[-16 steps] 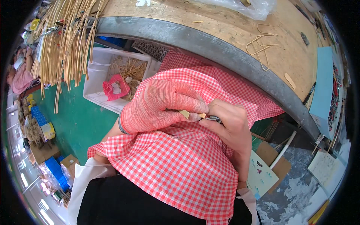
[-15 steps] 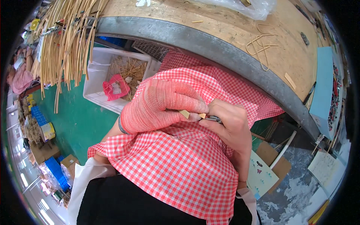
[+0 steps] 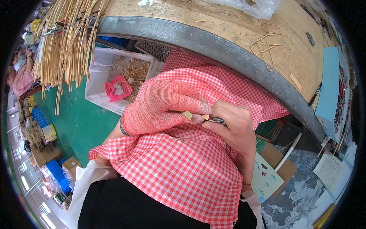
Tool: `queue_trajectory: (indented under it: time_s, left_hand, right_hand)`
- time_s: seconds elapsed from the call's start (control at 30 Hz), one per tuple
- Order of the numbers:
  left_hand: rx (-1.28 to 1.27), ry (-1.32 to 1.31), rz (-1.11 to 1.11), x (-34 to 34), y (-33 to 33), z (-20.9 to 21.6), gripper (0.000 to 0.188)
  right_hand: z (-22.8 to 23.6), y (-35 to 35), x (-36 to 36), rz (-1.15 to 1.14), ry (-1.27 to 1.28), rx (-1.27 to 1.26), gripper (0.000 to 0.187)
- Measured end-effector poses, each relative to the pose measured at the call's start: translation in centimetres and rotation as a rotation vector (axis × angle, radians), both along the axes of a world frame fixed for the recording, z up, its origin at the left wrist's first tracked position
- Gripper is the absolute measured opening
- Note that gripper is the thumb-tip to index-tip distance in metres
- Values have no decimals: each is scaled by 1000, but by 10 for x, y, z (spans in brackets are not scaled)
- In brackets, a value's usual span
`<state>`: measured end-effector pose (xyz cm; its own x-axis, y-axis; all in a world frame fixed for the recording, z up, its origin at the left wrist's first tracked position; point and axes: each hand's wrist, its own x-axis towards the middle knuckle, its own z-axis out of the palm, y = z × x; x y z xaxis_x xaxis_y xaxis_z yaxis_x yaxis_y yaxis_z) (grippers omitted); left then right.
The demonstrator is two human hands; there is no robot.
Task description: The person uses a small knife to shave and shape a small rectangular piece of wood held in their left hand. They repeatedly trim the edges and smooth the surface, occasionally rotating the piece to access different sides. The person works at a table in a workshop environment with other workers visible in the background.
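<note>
Over my lap, my left hand (image 3: 158, 107), in a red-and-white knit glove, is closed on a small pale bamboo piece (image 3: 187, 115). A lighter cut tip (image 3: 206, 116) shows between the gloved fingertips and my other hand; whether both bits are one piece I cannot tell. My bare right hand (image 3: 237, 121) pinches a slim grey metal tool (image 3: 217, 120) against that tip. Most of the tool is hidden in the fingers, so its exact kind is unclear. A red-and-white checked cloth (image 3: 171, 164) drapes my lap beneath both hands.
The wooden workbench (image 3: 213, 38) curves ahead, with a looped cane strand (image 3: 267, 45) on it. Bamboo strips (image 3: 68, 49) overhang its left end. Below stands a white bin (image 3: 100, 68) of scraps. A blue box (image 3: 327, 87) sits right. Another person (image 3: 23, 78) is far left.
</note>
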<state>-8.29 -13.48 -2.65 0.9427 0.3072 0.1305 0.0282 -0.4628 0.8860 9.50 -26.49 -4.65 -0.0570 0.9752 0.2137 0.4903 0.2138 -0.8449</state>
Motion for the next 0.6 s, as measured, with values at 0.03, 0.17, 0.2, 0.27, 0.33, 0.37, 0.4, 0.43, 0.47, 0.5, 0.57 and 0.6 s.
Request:
queue_trajectory:
  time_s: [0.03, 0.17, 0.2, 0.27, 0.33, 0.37, 0.4, 0.43, 0.47, 0.5, 0.57, 0.6]
  left_hand:
    - [5, -7, 3, -1, 0, -2, 27]
    - [45, 47, 9, -4, -3, 2, 27]
    - [69, 66, 20, -5, -5, 5, 26]
    - [116, 103, 43, -7, -11, 8, 26]
    - [102, 101, 36, -7, -12, 8, 26]
    - [96, 98, 33, -7, -13, 8, 26]
    - [96, 95, 28, -7, -13, 8, 27]
    - [97, 91, 23, -6, -14, 8, 28]
    - [97, 88, 17, -6, -15, 8, 28]
    - [105, 86, 19, -6, -15, 9, 28]
    - [121, 82, 24, -5, -16, 14, 27]
    - [122, 91, 20, -5, -16, 13, 26]
  right_hand:
    - [0, 0, 0, 3, -3, -4, 31]
    - [4, -2, -1, -4, -56, -77, 33]
    - [7, -3, -1, 3, -96, -114, 34]
    - [11, -4, -2, 4, -141, -162, 35]
    - [14, -6, -3, -7, -152, -183, 35]
    - [13, -6, -4, -1, -130, -187, 35]
    - [13, -6, -4, 4, -108, -192, 35]
    - [12, -6, -4, 11, -85, -196, 35]
    - [13, -6, -4, 24, -84, -193, 36]
    - [15, -6, -4, 37, -83, -190, 36]
    - [16, -6, -4, 55, -112, -184, 37]
    - [16, -6, -5, 59, -142, -181, 38]
